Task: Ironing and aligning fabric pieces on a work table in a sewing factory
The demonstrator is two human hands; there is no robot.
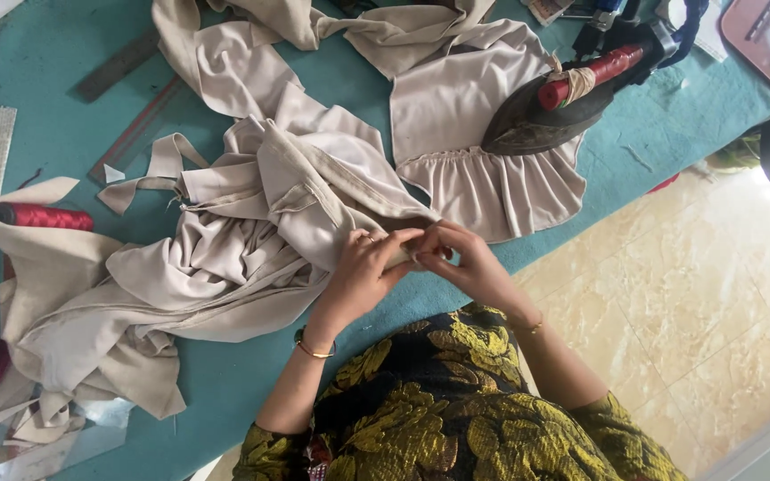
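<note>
Fingers of both hands, left (363, 267) and right (465, 263), pinch the beige cloth (269, 223) edge between them on the counter (64, 125); iron (554, 111) beyond. Step: folding the edge; next needs a steady pinch.

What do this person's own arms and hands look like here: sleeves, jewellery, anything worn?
Both forearms are bare. The left hand has a ring on one finger and a thin gold bangle at the wrist. The right hand has a slim gold bracelet at its wrist. The sleeves end near the elbows, in dark fabric with a yellow-green floral pattern.
</note>
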